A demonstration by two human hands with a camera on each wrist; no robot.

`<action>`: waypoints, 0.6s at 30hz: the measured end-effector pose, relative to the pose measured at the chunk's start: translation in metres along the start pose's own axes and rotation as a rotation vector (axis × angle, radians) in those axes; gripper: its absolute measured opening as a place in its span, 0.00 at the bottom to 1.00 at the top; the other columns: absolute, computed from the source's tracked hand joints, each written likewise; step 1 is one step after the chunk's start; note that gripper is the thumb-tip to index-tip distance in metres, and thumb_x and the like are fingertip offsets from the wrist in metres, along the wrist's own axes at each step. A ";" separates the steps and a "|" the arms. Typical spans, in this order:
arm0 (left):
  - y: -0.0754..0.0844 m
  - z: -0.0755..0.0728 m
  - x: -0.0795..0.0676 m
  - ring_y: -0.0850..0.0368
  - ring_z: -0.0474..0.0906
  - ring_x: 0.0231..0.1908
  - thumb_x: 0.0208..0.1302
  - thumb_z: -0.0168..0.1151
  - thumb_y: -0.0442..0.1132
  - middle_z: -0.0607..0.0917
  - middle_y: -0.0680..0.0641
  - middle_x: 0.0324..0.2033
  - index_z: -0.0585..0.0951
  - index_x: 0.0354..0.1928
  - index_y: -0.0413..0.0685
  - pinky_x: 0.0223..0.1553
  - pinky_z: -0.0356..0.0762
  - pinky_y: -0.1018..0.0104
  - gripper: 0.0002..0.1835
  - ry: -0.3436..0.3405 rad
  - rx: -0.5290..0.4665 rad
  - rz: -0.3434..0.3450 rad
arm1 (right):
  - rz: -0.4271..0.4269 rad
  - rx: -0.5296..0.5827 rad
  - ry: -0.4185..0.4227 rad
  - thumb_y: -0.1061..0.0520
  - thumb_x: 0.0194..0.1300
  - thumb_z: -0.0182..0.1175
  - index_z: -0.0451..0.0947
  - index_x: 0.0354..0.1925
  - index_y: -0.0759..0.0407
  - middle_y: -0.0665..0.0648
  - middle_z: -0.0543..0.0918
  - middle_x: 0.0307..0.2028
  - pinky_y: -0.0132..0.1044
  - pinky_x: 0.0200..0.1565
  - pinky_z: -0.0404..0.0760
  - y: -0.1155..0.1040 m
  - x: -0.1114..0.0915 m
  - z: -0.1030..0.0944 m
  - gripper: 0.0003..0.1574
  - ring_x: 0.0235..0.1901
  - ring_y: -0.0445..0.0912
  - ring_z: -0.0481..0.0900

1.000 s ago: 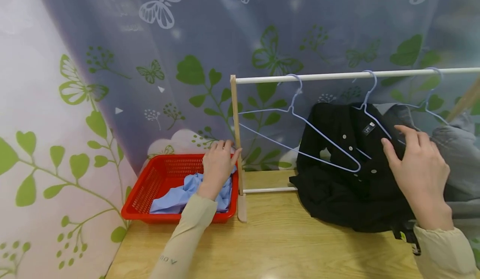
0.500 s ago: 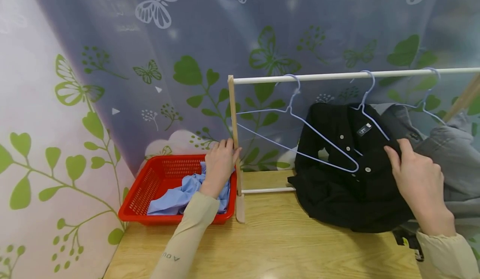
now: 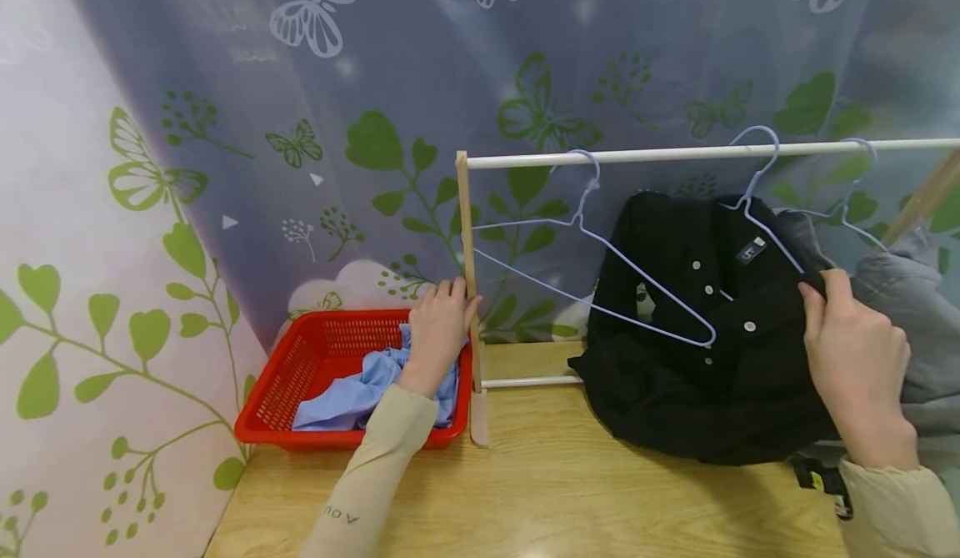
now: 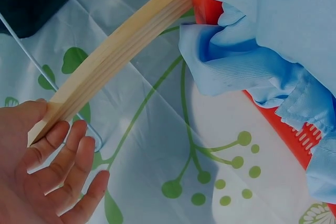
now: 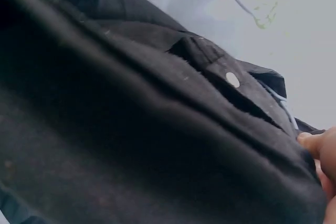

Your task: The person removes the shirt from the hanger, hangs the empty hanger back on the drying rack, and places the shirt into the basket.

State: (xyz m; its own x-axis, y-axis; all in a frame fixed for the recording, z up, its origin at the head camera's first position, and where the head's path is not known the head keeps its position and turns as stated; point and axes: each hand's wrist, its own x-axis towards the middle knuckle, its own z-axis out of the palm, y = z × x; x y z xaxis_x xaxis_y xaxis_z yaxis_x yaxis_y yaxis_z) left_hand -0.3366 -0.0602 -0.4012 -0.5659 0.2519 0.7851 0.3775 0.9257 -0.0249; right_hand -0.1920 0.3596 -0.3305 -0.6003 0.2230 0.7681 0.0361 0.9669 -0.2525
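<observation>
My right hand [image 3: 858, 358] pinches the shoulder of a black button-up jacket [image 3: 667, 408] in the head view. Inside the jacket sits a light-blue hanger [image 3: 771, 237], its hook over the white rail [image 3: 660, 155] and its top standing a little above it. In the right wrist view dark cloth [image 5: 157, 145] fills most of the frame, with fingertips at its edge. My left hand [image 3: 435, 329] holds the rack's wooden upright [image 4: 110, 59], thumb and forefinger on either side of it, as the left wrist view shows.
A bare blue hanger [image 3: 645, 273] hangs left of the jacket and overlaps it. Grey garments [image 3: 911, 316] hang at the right. A red basket [image 3: 258, 412] with light-blue cloth [image 3: 337, 404] stands left of the rack on the wooden table [image 3: 562, 491]. A patterned curtain [image 3: 420, 49] is behind.
My right hand has gone from open beside the jacket to gripping its shoulder. Jacket and hanger have shifted right and slightly up along the rail. The left hand has stayed on the upright.
</observation>
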 end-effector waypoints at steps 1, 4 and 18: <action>0.000 0.000 0.000 0.46 0.80 0.28 0.68 0.67 0.52 0.84 0.43 0.28 0.80 0.39 0.43 0.26 0.80 0.57 0.17 0.003 0.003 0.000 | 0.002 -0.009 0.012 0.54 0.78 0.54 0.70 0.51 0.70 0.78 0.74 0.20 0.65 0.16 0.60 0.001 0.000 -0.001 0.17 0.17 0.78 0.69; 0.000 0.000 0.000 0.45 0.81 0.32 0.67 0.68 0.52 0.85 0.43 0.30 0.82 0.40 0.43 0.37 0.82 0.56 0.18 0.011 0.022 0.006 | 0.005 -0.019 0.029 0.54 0.78 0.54 0.70 0.51 0.71 0.79 0.75 0.22 0.67 0.17 0.61 0.004 -0.002 -0.002 0.18 0.19 0.79 0.69; 0.000 0.000 0.001 0.46 0.78 0.36 0.67 0.67 0.54 0.85 0.46 0.30 0.82 0.37 0.45 0.46 0.78 0.56 0.17 0.017 0.060 0.015 | 0.002 -0.036 0.093 0.54 0.79 0.51 0.70 0.50 0.74 0.81 0.74 0.23 0.66 0.19 0.61 0.012 -0.002 -0.007 0.20 0.19 0.78 0.70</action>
State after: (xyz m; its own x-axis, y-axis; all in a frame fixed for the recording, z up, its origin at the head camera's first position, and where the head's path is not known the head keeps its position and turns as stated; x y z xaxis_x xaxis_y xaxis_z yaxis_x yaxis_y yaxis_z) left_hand -0.3368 -0.0602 -0.4006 -0.5479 0.2612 0.7947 0.3410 0.9372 -0.0729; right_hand -0.1847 0.3719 -0.3314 -0.5232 0.2343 0.8194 0.0667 0.9698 -0.2347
